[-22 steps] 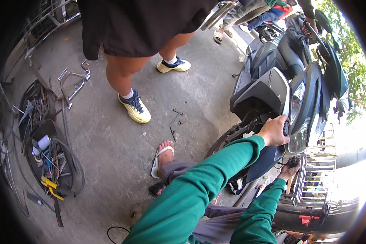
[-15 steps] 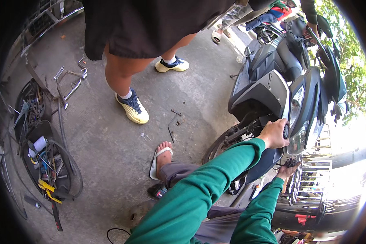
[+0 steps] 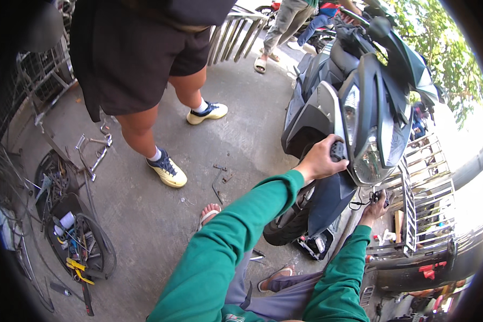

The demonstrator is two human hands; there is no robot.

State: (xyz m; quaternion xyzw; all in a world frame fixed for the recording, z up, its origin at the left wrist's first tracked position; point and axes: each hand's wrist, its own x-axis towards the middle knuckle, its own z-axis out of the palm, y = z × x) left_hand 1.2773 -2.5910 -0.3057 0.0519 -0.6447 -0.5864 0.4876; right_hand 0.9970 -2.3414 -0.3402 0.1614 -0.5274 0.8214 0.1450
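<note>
The front of a dark grey motor scooter [image 3: 316, 115] faces me, its clear headlight [image 3: 369, 162] between and above my hands. My left hand [image 3: 322, 160] is closed around a small black ribbed round part [image 3: 337, 151] beside the headlight. Below the headlight, on the other side, my right hand [image 3: 375, 210] grips a small black part [image 3: 380, 197] with a thin black cable [image 3: 358, 204] hanging by it. The exact kind of either part cannot be made out. Under the left forearm the front tyre [image 3: 284, 229] shows in part.
A person in dark shorts [image 3: 137, 64] stands at the left. Black bins [image 3: 110, 257] of tools lie at far left, with yellow-handled pliers [image 3: 76, 264]. A bent metal rod [image 3: 216, 185] lies on the concrete. Metal racks [image 3: 408, 209] stand right of the scooter.
My view has shifted, so more of the scooter front, tyre and racks shows. Both hands keep their black parts; the right hand's part and cable now show more plainly.
</note>
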